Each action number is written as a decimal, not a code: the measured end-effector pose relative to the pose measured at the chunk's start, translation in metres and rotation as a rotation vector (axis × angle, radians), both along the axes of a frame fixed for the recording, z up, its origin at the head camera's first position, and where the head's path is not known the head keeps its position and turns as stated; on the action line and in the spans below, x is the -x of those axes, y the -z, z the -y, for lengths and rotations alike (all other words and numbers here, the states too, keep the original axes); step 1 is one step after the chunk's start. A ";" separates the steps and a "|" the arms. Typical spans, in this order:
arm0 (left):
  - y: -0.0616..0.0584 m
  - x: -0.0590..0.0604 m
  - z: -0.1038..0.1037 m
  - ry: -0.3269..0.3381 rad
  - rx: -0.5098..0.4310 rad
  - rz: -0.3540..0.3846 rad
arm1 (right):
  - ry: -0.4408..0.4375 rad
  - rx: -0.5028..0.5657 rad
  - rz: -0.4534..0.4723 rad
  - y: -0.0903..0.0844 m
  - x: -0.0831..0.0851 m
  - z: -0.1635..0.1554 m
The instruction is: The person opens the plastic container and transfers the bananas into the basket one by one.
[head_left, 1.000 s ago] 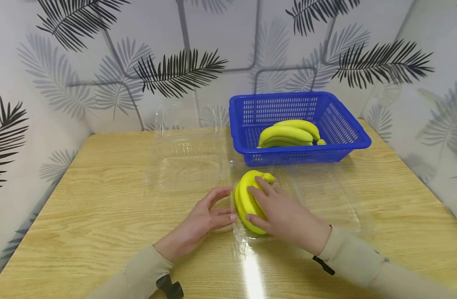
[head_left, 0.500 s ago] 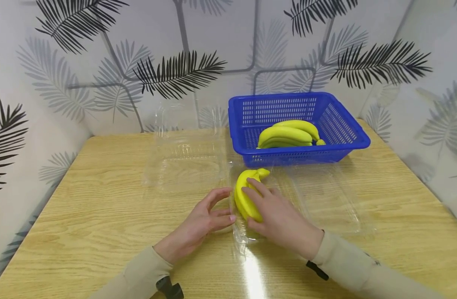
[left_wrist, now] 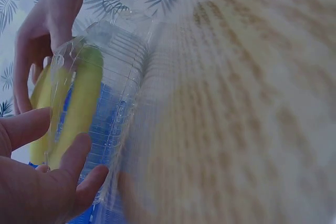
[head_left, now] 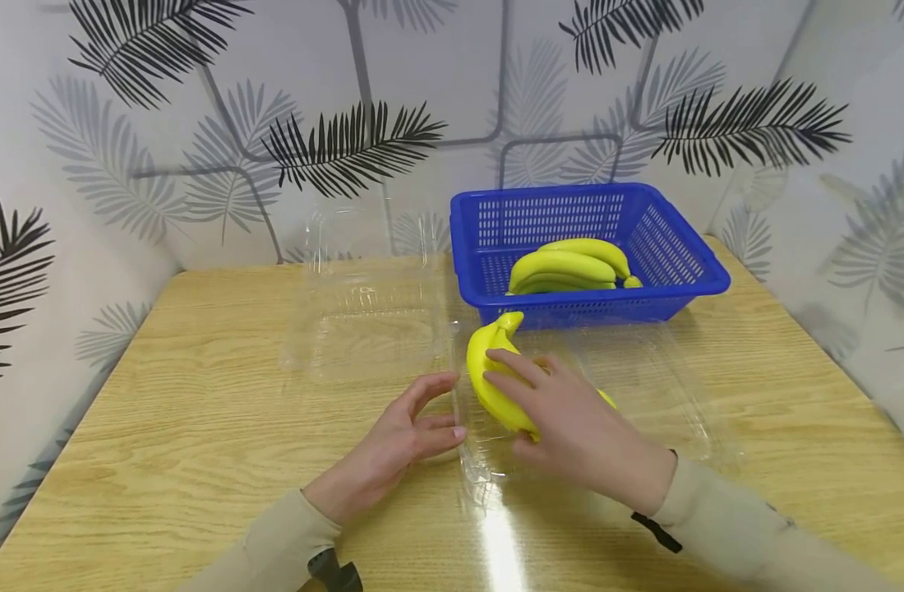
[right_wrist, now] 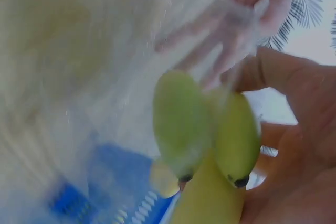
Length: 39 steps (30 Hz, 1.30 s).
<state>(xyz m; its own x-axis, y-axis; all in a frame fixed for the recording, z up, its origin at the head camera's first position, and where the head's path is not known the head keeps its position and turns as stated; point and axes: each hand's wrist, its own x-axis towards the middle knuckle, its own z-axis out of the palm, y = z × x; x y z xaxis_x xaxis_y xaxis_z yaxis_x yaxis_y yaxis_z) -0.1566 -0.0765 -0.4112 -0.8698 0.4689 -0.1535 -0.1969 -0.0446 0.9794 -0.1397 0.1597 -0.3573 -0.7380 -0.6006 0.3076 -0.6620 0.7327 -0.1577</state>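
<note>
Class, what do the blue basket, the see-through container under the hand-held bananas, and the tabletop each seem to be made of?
Blue basket: likely moulded plastic, matte, with slotted perforated walls.
Clear container: thin transparent plastic, glossy; its ridges catch glare.
Table: wood-grain pattern under a shiny coat, possibly laminate; it reflects light.

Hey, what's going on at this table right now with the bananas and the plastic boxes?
A person is handling a yellow banana bunch inside an open clear plastic clamshell box on a wooden table. Their right hand grips the bunch, while the left hand steadies the box's left edge with relaxed fingers. Behind it, a blue plastic basket holds a second banana bunch, and another open clear container sits to the left.
</note>
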 end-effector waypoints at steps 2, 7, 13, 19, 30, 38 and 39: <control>0.000 0.000 0.000 -0.001 -0.003 -0.001 | -0.028 0.003 -0.012 -0.006 0.002 -0.006; 0.001 0.000 0.000 -0.002 -0.007 -0.001 | -0.111 -0.028 -0.014 -0.016 0.005 -0.020; 0.001 0.000 0.000 -0.008 -0.004 0.000 | -0.183 -0.035 -0.031 -0.025 0.005 -0.032; 0.001 0.000 0.001 -0.004 -0.014 0.004 | -0.228 0.021 -0.117 -0.045 0.012 -0.045; 0.002 0.000 0.000 -0.002 -0.028 0.003 | -0.080 0.111 -0.181 -0.098 0.071 -0.083; 0.003 0.001 0.000 0.000 -0.042 0.009 | 0.029 0.112 -0.024 -0.098 0.137 -0.106; 0.003 0.001 0.000 -0.001 -0.043 0.009 | 0.045 0.107 0.000 -0.097 0.144 -0.109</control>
